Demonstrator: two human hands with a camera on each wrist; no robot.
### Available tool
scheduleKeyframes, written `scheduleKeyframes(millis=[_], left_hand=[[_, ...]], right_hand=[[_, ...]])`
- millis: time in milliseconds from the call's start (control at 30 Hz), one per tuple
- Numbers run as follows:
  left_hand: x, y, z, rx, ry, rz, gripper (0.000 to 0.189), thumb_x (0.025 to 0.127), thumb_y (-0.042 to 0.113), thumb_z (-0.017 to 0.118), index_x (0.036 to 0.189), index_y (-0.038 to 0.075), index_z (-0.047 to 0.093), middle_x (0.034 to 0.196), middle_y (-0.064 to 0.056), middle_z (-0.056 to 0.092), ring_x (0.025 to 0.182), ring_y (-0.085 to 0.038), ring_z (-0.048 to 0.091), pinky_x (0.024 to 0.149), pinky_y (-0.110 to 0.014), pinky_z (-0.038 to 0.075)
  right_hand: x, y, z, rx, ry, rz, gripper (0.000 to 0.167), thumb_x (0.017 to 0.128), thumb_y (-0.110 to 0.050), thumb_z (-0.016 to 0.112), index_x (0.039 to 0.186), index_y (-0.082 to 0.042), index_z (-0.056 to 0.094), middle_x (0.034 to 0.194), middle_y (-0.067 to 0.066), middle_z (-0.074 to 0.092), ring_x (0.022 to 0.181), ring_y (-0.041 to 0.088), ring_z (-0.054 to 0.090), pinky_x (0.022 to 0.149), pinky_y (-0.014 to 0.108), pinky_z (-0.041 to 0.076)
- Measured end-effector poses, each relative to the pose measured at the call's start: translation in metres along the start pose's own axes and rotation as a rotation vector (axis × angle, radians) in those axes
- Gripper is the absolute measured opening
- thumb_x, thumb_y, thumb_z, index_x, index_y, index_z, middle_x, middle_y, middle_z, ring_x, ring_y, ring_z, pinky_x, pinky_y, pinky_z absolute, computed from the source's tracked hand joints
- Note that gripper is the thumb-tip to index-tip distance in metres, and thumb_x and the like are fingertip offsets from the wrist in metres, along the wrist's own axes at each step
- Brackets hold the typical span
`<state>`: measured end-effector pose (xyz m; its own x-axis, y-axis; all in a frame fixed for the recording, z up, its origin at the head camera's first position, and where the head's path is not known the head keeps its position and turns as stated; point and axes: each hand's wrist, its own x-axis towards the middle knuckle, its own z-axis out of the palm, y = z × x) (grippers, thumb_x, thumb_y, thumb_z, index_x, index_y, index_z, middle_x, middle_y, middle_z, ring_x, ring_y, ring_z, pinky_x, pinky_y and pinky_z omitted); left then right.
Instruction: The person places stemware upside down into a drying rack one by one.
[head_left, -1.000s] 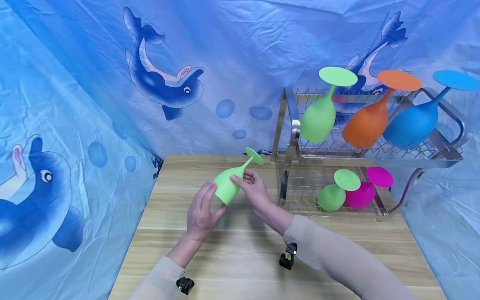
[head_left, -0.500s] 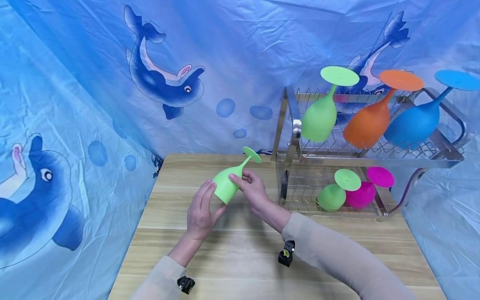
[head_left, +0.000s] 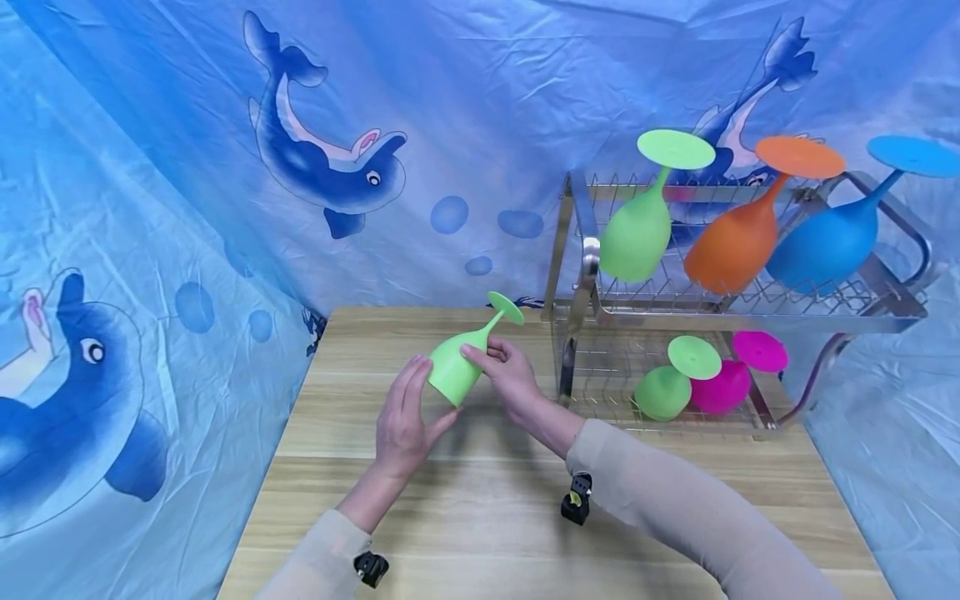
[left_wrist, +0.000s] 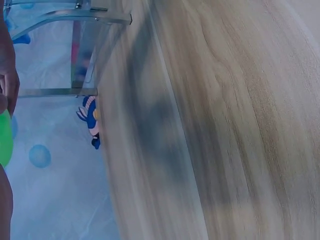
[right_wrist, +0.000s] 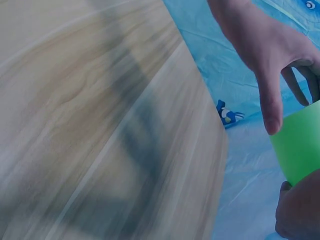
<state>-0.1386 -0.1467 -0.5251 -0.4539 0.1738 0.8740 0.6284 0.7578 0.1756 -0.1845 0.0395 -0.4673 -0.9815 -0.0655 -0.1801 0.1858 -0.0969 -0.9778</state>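
Observation:
A light green goblet (head_left: 455,370) is held tilted above the table, its foot up to the right and its rim down to the left. My right hand (head_left: 513,382) grips the bowl near the stem, thumb on the near side. At the rim is my left hand (head_left: 402,427), spanning the mouth with fingertips on one side and thumb on the other. The right wrist view shows that thumb right at the edge of the green bowl (right_wrist: 300,142). In the left wrist view only a sliver of the goblet (left_wrist: 5,137) appears.
To the right stands a two-tier metal rack (head_left: 750,323). Upside-down green (head_left: 637,237), orange (head_left: 735,248) and blue (head_left: 825,250) goblets lean on its upper tier. Below are a green goblet (head_left: 663,393) and a magenta one (head_left: 722,389). A dolphin-print curtain (head_left: 480,125) encloses the wooden table (head_left: 480,517).
Both hands keep almost the same place. The goblet has shifted very slightly to the right over the last half second, with the left thumb a little further round the rim.

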Motion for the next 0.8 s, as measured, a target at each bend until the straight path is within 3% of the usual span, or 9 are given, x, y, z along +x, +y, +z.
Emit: scheduleKeyframes(millis=[167, 367, 567, 700, 800], left_hand=[[0.004, 0.003, -0.001, -0.025, -0.032, -0.007, 0.107, 0.060, 0.035, 0.102, 0.146, -0.008, 0.055, 0.145, -0.023, 0.061, 0.131, -0.040, 0.063, 0.120, -0.034, 0.044], [0.009, 0.007, -0.009, -0.092, -0.077, -0.048, 0.111, 0.060, 0.036, 0.102, 0.149, -0.007, 0.052, 0.149, -0.023, 0.059, 0.133, -0.041, 0.060, 0.122, -0.032, 0.041], [0.016, 0.011, -0.029, -0.151, -0.205, -0.154, 0.116, 0.062, 0.043, 0.101, 0.156, -0.001, 0.048, 0.154, -0.019, 0.056, 0.140, -0.038, 0.056, 0.123, -0.031, 0.039], [0.024, 0.013, -0.042, -0.175, -0.285, -0.225, 0.115, 0.065, 0.048, 0.100, 0.158, 0.004, 0.048, 0.155, -0.016, 0.055, 0.143, -0.035, 0.054, 0.118, -0.042, 0.047], [0.035, 0.015, -0.048, -0.195, -0.300, -0.236, 0.112, 0.067, 0.048, 0.100, 0.156, 0.004, 0.049, 0.154, -0.016, 0.057, 0.141, -0.037, 0.054, 0.113, -0.052, 0.051]], right_hand=[[0.002, 0.000, -0.003, -0.007, 0.008, -0.001, 0.067, 0.096, -0.031, 0.081, 0.146, 0.004, 0.055, 0.138, 0.023, 0.065, 0.130, 0.036, 0.061, 0.118, 0.050, 0.046], [0.003, 0.002, -0.006, -0.018, 0.009, -0.003, 0.066, 0.096, -0.032, 0.082, 0.145, 0.004, 0.056, 0.136, 0.021, 0.065, 0.128, 0.034, 0.062, 0.117, 0.048, 0.047], [-0.007, 0.008, -0.016, -0.036, 0.007, -0.004, 0.061, 0.096, -0.029, 0.082, 0.142, 0.002, 0.058, 0.134, 0.018, 0.064, 0.126, 0.031, 0.061, 0.114, 0.046, 0.049], [-0.020, 0.018, -0.026, -0.052, 0.003, -0.027, 0.060, 0.094, -0.026, 0.084, 0.141, 0.002, 0.059, 0.134, 0.018, 0.064, 0.126, 0.032, 0.060, 0.114, 0.046, 0.050], [-0.031, 0.028, -0.036, -0.076, -0.018, -0.044, 0.061, 0.093, -0.025, 0.085, 0.141, 0.002, 0.059, 0.135, 0.017, 0.064, 0.126, 0.032, 0.061, 0.114, 0.046, 0.051]])
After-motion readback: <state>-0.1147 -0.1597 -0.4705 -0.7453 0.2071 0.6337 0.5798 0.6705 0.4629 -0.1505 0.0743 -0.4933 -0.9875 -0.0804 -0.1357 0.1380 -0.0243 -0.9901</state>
